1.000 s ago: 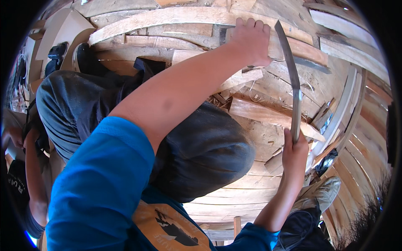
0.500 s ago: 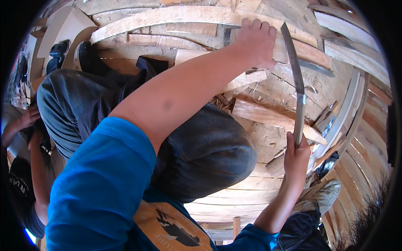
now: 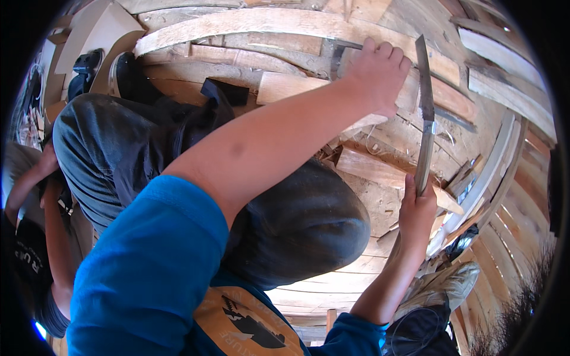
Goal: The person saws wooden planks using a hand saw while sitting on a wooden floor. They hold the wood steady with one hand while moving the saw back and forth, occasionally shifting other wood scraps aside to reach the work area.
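My left arm reaches across to the far side, where my left hand [image 3: 380, 77] is closed over a pale wooden board [image 3: 291, 88], knuckles up. The palm and part of the board are hidden beneath the hand and forearm. On the right, my right hand [image 3: 417, 210] is wrapped round the wooden handle of a machete [image 3: 426, 89]. Its long dark blade points away from me, just right of my left hand and apart from it. Between my hands lies a loose piece of light wood [image 3: 371, 166].
A long curved plank [image 3: 249, 26] lies across the far side, with more boards [image 3: 499, 50] at the far right. My bent knee [image 3: 320, 219] fills the middle. Another person's arm [image 3: 56, 237] shows at the left. A shoe [image 3: 457, 285] rests at the lower right.
The view has shifted a little. My right hand has moved slightly up and left, and the machete stands more upright. My left hand stays on the board.
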Demonstrator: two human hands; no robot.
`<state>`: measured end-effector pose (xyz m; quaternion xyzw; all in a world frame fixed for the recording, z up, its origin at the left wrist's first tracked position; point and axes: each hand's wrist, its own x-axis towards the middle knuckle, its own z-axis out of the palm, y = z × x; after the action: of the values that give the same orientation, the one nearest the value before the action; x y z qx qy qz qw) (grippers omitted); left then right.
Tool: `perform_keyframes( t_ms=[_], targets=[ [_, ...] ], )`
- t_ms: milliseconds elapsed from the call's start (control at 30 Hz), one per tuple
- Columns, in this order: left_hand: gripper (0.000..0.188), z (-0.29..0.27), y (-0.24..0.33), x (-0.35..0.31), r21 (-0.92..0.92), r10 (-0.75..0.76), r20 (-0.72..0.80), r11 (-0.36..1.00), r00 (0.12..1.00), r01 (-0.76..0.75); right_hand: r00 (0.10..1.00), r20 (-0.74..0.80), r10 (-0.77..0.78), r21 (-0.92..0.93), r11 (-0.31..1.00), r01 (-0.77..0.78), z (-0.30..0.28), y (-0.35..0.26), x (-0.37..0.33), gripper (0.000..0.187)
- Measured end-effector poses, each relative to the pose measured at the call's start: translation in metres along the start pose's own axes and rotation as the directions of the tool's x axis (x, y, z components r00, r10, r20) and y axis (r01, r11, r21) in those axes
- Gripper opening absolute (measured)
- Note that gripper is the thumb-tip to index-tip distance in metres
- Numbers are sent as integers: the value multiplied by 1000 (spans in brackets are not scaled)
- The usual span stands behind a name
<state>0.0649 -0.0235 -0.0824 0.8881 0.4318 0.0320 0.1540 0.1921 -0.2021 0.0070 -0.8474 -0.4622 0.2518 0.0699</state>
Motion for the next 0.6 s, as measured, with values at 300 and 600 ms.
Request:
perform_keyframes(
  t_ms=[300,600],
  targets=[
    [77,-2,2,11,-106,-91,49,990,995,95,1000,-18,-5,11,1000,5,7,-1,10,23],
    [75,-3,3,10,-92,-88,24,992,996,90,997,36,-62,11,998,62,11,-9,30,20]
  ],
)
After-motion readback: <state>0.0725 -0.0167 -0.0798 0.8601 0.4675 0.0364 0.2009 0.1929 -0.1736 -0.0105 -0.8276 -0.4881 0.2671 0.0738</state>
